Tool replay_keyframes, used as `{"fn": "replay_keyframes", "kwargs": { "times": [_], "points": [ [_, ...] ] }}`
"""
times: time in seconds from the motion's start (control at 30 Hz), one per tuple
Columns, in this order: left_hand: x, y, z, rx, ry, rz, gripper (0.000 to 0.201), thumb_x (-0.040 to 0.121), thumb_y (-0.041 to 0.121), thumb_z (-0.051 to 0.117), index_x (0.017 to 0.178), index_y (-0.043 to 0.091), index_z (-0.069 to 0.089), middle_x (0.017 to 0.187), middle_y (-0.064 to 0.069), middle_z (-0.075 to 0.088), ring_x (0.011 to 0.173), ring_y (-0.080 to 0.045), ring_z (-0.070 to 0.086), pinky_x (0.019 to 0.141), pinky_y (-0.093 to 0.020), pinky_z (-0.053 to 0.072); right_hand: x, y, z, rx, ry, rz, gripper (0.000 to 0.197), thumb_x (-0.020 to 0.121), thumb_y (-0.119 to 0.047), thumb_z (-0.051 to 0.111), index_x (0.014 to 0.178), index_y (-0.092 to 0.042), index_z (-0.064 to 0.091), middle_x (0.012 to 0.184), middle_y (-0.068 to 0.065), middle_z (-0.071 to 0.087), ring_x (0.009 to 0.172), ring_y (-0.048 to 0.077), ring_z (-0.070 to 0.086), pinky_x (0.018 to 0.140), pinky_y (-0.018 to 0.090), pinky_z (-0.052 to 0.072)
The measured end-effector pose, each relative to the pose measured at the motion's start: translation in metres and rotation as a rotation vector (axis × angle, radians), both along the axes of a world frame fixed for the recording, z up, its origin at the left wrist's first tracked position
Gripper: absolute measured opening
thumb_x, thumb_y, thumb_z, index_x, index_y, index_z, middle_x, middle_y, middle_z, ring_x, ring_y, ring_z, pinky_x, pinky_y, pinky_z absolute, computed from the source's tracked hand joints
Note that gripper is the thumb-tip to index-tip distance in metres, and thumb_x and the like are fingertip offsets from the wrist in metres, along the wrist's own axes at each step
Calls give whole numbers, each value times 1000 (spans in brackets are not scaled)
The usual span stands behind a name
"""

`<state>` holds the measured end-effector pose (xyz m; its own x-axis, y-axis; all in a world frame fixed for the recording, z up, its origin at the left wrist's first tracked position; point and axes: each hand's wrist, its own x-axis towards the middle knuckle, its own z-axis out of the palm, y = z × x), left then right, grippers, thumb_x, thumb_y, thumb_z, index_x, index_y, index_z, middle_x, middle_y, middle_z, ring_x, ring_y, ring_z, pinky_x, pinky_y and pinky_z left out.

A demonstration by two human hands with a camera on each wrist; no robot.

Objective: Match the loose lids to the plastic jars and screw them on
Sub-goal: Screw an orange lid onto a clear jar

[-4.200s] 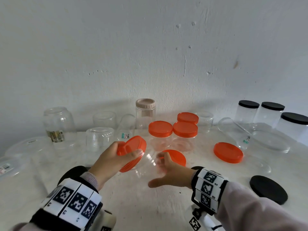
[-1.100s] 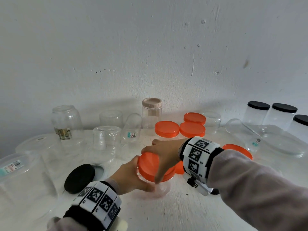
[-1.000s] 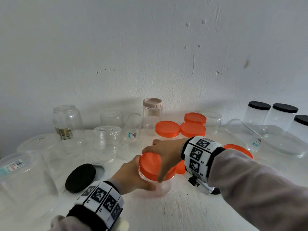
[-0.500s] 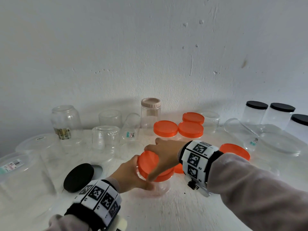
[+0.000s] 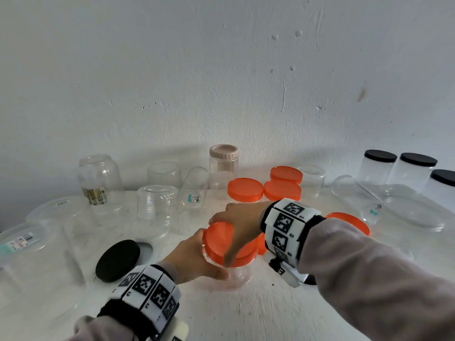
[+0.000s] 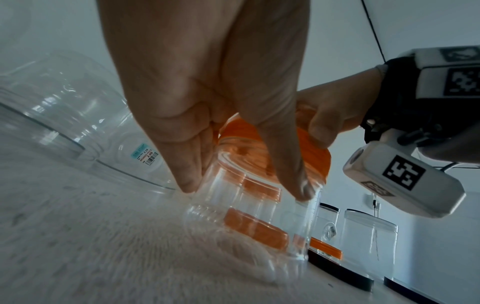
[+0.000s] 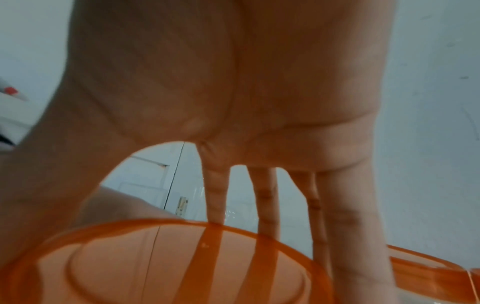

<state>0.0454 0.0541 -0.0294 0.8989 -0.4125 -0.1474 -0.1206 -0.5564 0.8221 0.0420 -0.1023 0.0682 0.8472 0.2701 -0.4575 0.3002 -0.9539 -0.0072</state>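
Note:
A small clear plastic jar [image 5: 237, 273] stands on the white table near the front, with an orange lid [image 5: 219, 241] on its mouth. My left hand [image 5: 197, 258] grips the jar's body [image 6: 249, 207] from the left, thumb and fingers on its wall. From above, my right hand [image 5: 236, 225] grips the orange lid [image 7: 182, 263], its fingers curled over the rim. Another loose orange lid [image 5: 354, 221] lies to the right, partly hidden by my right sleeve. A black lid [image 5: 118, 259] lies at the left.
Three orange-lidded jars [image 5: 245, 190] stand behind my hands, with a beige-lidded jar [image 5: 223, 166] at the wall. Several open clear jars [image 5: 157, 207] crowd the left and back. Three black-lidded jars [image 5: 376, 168] stand far right. A large clear container [image 5: 32, 257] sits at the left edge.
Since 4.2 s ago the orange lid went from my left hand onto the jar. In the last second my right hand has turned slightly on the lid; the jar stays in place.

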Motion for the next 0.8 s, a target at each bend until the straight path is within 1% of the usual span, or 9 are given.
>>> {"fn": "replay_keyframes", "kwargs": {
  "times": [0.1,0.13,0.23,0.3,0.37,0.47,0.6,0.73,0.8],
  "points": [
    [0,0,-1,11,-13,7,101,51,27,94,135,19,38,126,3,57,119,-19,53,103,-41,44,-1,0,-7,13,-55,-42,99,59,-79,65,142,-43,25,135,-2,39,104,26,49,85,47,46],
    [0,0,-1,19,-20,4,100,52,27,93,135,19,37,126,3,57,119,-18,53,103,-41,44,-2,1,-10,19,-73,-60,100,58,-82,63,141,-41,26,134,-1,40,103,26,50,81,44,45],
    [0,0,0,35,-25,-11,100,53,27,93,135,20,37,125,5,57,118,-17,53,102,-38,45,-2,1,-14,17,-91,-98,105,55,-86,59,141,-38,25,135,2,41,118,31,48,77,44,39],
    [1,0,1,14,-7,-20,102,51,27,93,135,19,37,126,4,57,119,-18,53,103,-40,44,-1,-1,-10,5,-48,-91,105,55,-84,63,142,-44,20,140,-1,36,124,31,44,84,48,41],
    [0,0,1,-8,8,-24,104,48,29,93,135,19,37,127,3,56,120,-19,52,104,-42,44,-1,-2,-6,4,7,-55,105,56,-75,71,141,-52,15,141,-6,32,128,29,40,90,51,40],
    [0,0,0,-4,0,-19,103,48,28,93,134,20,38,126,4,56,119,-19,53,103,-41,44,-1,-3,-6,34,2,-24,103,57,-68,76,140,-53,18,137,-8,34,126,26,41,90,48,42],
    [-1,0,0,29,-39,-20,99,52,29,93,133,20,38,124,5,56,116,-17,54,102,-38,45,-2,-5,-13,64,-56,-33,101,55,-75,71,140,-52,20,134,-6,38,122,26,45,88,45,44],
    [-2,-1,2,62,-50,-20,100,53,31,92,134,23,35,125,7,54,116,-15,52,101,-34,45,-4,-6,-22,108,-105,-78,98,55,-80,65,138,-48,24,130,-3,42,115,27,48,77,39,41],
    [-2,-1,2,62,-42,-26,101,53,30,92,135,22,34,127,6,53,118,-16,51,103,-36,44,-6,-4,-25,115,-129,-99,98,54,-82,62,137,-45,27,128,0,44,112,28,49,74,38,39]
  ]
}}
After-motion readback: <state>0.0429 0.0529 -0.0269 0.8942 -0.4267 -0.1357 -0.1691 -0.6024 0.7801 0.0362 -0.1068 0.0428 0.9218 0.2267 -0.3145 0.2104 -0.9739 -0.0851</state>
